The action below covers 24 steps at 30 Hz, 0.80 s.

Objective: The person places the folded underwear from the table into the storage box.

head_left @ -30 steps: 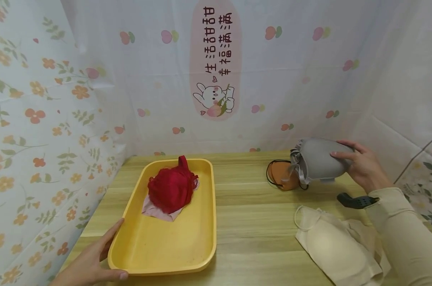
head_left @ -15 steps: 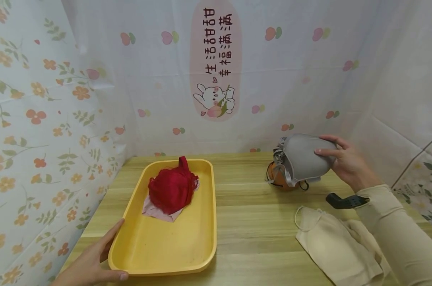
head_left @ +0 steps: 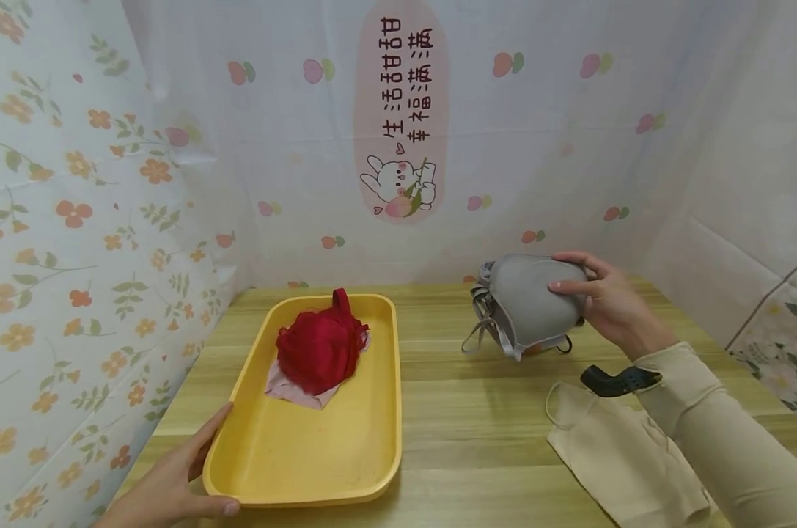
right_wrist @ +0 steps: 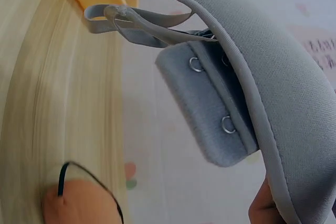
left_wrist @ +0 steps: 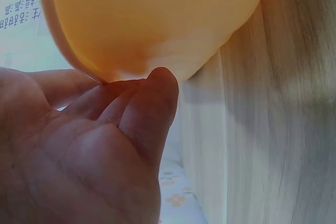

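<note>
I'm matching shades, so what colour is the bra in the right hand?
The bra is grey; the right wrist view shows it best.

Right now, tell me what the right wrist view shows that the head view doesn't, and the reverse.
Only the right wrist view plainly shows the two metal rings on the flap under the grey bra.

Only the head view shows the left hand at the tray's corner, the beige garment and the pale pink cloth.

Both share the right hand holding the bra, the yellow tray, the red garment and the orange pouch, mostly hidden in the head view.
</note>
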Available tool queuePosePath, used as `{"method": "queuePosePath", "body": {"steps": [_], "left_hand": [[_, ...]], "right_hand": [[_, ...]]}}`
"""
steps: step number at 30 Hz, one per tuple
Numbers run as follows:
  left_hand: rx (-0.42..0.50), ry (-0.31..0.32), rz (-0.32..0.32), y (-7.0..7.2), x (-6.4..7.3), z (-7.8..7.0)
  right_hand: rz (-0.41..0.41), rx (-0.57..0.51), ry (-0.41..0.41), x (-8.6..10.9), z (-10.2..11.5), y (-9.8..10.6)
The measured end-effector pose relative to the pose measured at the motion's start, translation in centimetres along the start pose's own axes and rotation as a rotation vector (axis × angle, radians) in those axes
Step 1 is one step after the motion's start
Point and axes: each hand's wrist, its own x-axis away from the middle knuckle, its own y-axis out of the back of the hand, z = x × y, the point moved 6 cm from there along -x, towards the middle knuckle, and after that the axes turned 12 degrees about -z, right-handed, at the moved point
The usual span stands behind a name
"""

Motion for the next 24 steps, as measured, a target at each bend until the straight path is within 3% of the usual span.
{"method": "queuePosePath", "body": {"steps": [5, 10, 19, 24], "left_hand": [[-0.014, 0.026, -0.02, 0.1, 0.1, 0.0], [-0.027, 0.012, -0.044, 0.3, 0.3, -0.2], [0.03, 0.064, 0.006, 0.0, 0.0, -0.2], [0.028, -0.007, -0.008, 0.2, 0.2, -0.2]], "right_hand": [[0.054, 0.036, -0.014, 0.3, 0.2, -2.3], [0.105, 0.032, -0.021, 0.8, 0.2, -4.7], [0.175, 0.031, -0.067, 2.1, -0.9, -7.7], [0.231, 0.012, -0.069, 2.5, -1.7, -10.0]]}}
